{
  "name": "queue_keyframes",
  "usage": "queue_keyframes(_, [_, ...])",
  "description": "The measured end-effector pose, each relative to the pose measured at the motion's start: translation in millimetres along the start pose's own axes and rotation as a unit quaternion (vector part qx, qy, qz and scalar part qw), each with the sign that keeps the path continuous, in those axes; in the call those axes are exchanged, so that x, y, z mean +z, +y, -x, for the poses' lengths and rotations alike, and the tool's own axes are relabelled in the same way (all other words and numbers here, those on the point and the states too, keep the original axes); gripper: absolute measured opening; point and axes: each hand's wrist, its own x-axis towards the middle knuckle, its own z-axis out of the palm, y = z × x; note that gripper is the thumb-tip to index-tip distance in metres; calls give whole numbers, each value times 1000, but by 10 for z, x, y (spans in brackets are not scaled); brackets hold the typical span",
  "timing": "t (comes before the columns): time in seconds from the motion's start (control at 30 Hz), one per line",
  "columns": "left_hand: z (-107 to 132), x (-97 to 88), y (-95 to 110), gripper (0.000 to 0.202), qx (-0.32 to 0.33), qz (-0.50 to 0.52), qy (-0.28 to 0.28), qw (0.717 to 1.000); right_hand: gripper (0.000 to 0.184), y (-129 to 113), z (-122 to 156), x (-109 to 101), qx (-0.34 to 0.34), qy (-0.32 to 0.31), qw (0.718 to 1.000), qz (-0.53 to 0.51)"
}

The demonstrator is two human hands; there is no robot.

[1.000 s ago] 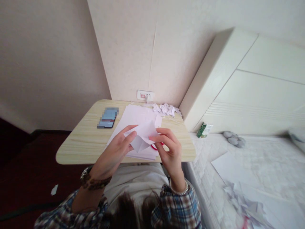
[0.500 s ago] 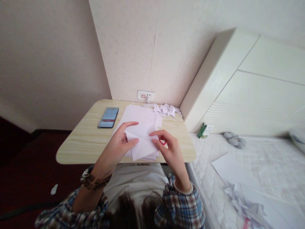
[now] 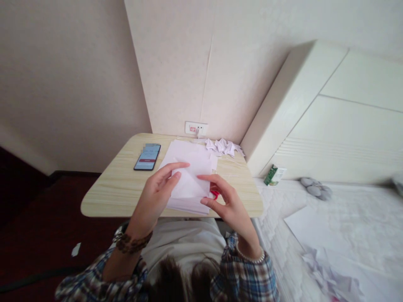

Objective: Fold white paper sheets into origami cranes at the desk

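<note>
A folded white paper sheet [image 3: 190, 184] lies on a stack of white paper [image 3: 192, 161] on the small wooden table [image 3: 122, 184]. My left hand [image 3: 157, 195] presses on its left side, fingers spread over the fold. The fingertips of my right hand [image 3: 228, 203] pinch its right edge. Something red [image 3: 215, 194], partly hidden, shows under my right fingers.
A phone [image 3: 147, 157] lies left of the stack. Several folded white paper pieces [image 3: 224, 146] sit at the table's back by a wall socket [image 3: 196, 128]. To the right are a bed with loose sheets [image 3: 330, 235], a green carton [image 3: 272, 175] and the headboard [image 3: 315, 109].
The paper, held up in both hands a second ago, has come down flat onto the stack. Both hands have lowered with it, and the camera view has shifted slightly.
</note>
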Motion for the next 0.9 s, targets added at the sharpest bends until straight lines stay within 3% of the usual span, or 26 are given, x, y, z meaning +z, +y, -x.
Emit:
queue_keyframes(0.2, [1,0,25,34,1,-53,6,999,47,-13,4,-5,-13,5,996,88])
queue_keyframes(0.57, [-4,-57,21,36,50,-121,-22,991,42,-48,28,-93,-51,6,988,146])
queue_keyframes(0.7, [-18,-63,21,31,41,-99,-31,994,42,-44,34,-104,-46,1,989,144])
queue_keyframes(0.9, [-16,-51,-2,29,-23,22,-64,997,52,-42,53,-99,-36,-45,989,137])
